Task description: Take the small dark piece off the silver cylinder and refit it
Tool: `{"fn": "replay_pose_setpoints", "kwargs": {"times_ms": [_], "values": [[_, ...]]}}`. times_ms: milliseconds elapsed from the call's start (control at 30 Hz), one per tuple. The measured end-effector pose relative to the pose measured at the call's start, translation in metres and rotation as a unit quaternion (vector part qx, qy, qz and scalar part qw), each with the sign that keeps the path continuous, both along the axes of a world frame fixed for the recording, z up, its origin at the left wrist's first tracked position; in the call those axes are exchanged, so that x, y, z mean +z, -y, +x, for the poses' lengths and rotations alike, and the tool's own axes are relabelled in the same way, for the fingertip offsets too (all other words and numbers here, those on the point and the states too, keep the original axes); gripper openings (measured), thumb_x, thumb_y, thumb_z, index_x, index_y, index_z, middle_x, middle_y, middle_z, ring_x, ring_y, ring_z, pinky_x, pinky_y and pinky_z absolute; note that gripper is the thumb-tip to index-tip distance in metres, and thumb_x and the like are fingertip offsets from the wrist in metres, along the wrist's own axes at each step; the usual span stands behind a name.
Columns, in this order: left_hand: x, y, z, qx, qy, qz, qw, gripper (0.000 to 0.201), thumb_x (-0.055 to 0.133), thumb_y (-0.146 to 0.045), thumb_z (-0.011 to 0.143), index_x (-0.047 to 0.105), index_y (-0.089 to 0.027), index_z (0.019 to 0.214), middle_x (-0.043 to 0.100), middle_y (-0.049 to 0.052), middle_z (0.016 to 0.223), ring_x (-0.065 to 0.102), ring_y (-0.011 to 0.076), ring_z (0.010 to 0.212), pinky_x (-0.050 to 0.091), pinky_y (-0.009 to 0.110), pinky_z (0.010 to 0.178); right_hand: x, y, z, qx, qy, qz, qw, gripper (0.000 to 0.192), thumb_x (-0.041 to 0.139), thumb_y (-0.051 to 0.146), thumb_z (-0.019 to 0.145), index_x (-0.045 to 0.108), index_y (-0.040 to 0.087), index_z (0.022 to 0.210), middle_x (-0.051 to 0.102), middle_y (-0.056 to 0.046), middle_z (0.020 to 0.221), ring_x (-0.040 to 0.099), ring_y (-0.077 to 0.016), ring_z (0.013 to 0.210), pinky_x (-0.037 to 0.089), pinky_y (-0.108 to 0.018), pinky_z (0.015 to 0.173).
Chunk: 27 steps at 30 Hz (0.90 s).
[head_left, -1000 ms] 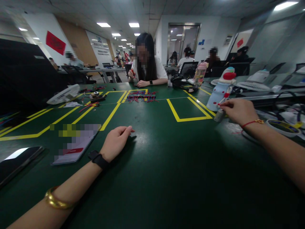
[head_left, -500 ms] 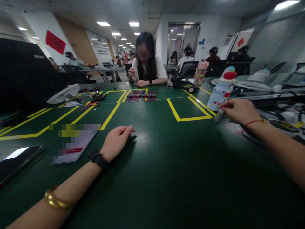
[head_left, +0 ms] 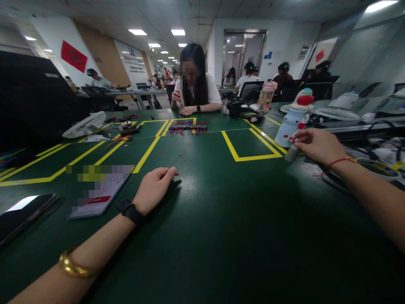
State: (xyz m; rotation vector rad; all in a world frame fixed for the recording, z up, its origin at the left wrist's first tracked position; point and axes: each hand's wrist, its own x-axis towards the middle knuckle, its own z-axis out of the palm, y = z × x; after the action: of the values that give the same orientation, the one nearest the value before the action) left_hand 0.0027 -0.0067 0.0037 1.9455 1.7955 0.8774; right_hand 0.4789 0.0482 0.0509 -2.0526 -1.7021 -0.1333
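My left hand (head_left: 155, 188) rests palm down on the green table (head_left: 221, 219), fingers loosely curled and holding nothing; a black band and a gold bangle are on that arm. A phone (head_left: 101, 192) lies just left of it. My right hand (head_left: 318, 145) reaches to the right edge of the table. Its fingertips pinch a slim red-and-white stick with a grey end (head_left: 291, 153) that touches the table. A pale blue snowman-shaped bottle (head_left: 292, 118) stands directly behind the stick.
Yellow tape lines (head_left: 249, 158) mark boxes on the table. A bundle of red and blue wires (head_left: 188, 126) lies in front of a seated person (head_left: 194, 90) across from me. A white fan (head_left: 84, 125), a dark tablet (head_left: 22, 215) and tape rolls (head_left: 376, 169) sit around.
My right hand has shifted slightly up and away with the stick. My left hand has not moved.
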Motion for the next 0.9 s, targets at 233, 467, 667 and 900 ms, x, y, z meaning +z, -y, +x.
{"fn": "replay_pose_setpoints", "kwargs": {"times_ms": [233, 467, 667, 900], "values": [[0.0, 0.0, 0.0, 0.0, -0.001, 0.0, 1.0, 0.044, 0.039, -0.053, 0.084, 0.069, -0.021, 0.089, 0.068, 0.004, 0.087, 0.061, 0.0206, 0.08, 0.043, 0.029, 0.067, 0.005, 0.004, 0.0, -0.005, 0.069, 0.009, 0.998, 0.03, 0.059, 0.039, 0.07, 0.064, 0.022, 0.094, 0.065, -0.002, 0.081, 0.057, -0.0146, 0.073, 0.036, -0.025, 0.062], [0.0, -0.001, 0.001, -0.001, -0.003, -0.001, 1.0, 0.045, 0.038, -0.055, 0.084, 0.068, -0.022, 0.089, 0.068, 0.003, 0.087, 0.061, 0.0208, 0.081, 0.043, 0.03, 0.068, 0.006, 0.003, -0.007, 0.049, 0.16, -0.013, 0.986, 0.036, 0.059, 0.043, 0.068, 0.064, 0.02, 0.095, 0.063, -0.003, 0.08, 0.055, -0.0166, 0.074, 0.037, -0.027, 0.063], [-0.001, 0.0, 0.0, -0.004, 0.001, -0.005, 1.0, 0.047, 0.038, -0.055, 0.083, 0.068, -0.021, 0.091, 0.068, 0.004, 0.09, 0.061, 0.0217, 0.082, 0.044, 0.03, 0.069, -0.001, 0.001, -0.009, 0.088, 0.181, 0.011, 0.979, 0.027, 0.064, 0.031, 0.066, 0.065, 0.015, 0.088, 0.06, -0.008, 0.084, 0.052, -0.0175, 0.077, 0.037, -0.029, 0.068], [0.0, 0.0, 0.002, -0.007, -0.016, 0.003, 1.0, 0.047, 0.037, -0.055, 0.083, 0.068, -0.021, 0.09, 0.068, 0.005, 0.088, 0.061, 0.022, 0.081, 0.043, 0.031, 0.067, 0.001, 0.016, -0.049, 0.141, 0.113, 0.094, 0.979, 0.033, 0.065, 0.03, 0.07, 0.06, 0.012, 0.097, 0.059, -0.01, 0.087, 0.052, -0.017, 0.08, 0.04, -0.029, 0.074]]}}
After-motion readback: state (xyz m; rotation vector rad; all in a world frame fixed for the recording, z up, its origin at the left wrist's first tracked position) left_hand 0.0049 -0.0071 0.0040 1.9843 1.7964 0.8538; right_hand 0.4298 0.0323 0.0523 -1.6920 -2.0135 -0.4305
